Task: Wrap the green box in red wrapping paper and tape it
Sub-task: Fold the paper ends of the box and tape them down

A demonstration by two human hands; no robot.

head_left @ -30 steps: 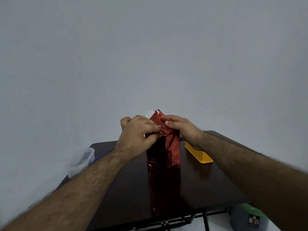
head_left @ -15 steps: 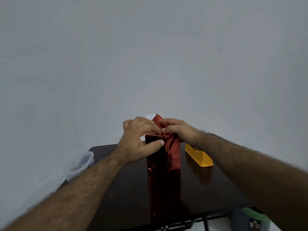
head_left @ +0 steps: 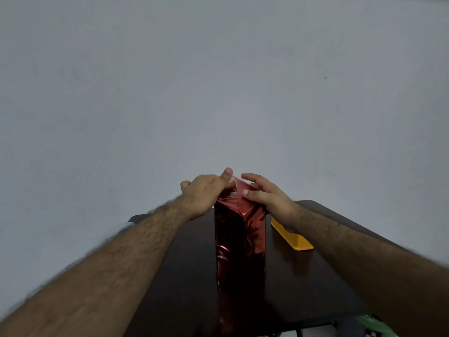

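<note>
- A tall upright box covered in shiny red foil wrapping paper (head_left: 239, 242) is standing on end near the middle of a dark brown glossy tabletop (head_left: 184, 276), its reflection showing in the surface in front of it.
- The person's left hand (head_left: 202, 194) is resting against the upper left edge of the box, the forefinger stretched up beside the loose paper at the top; the other fingers are lying on the far side, and whether they are curled round the paper cannot be told.
- The right hand (head_left: 266, 194) is lying over the upper right corner of the box, fingers straight and slightly spread, the thumb pressing the folded flap down on the top face.
- The box is sitting directly between the two hands, its top end touching both, its body reaching down below the wrists.
- The folded top is showing creased triangular flaps with a pale underside at the peak.
- No green surface of the box is showing through the paper.
- A flat yellow plastic piece (head_left: 291, 237) is lying on the tabletop just to the right of the box, partly behind the right wrist.
- A green-lidded grey container (head_left: 371, 324) is showing below the tabletop's near right corner.
- A plain pale wall (head_left: 218, 81) is filling the background.
</note>
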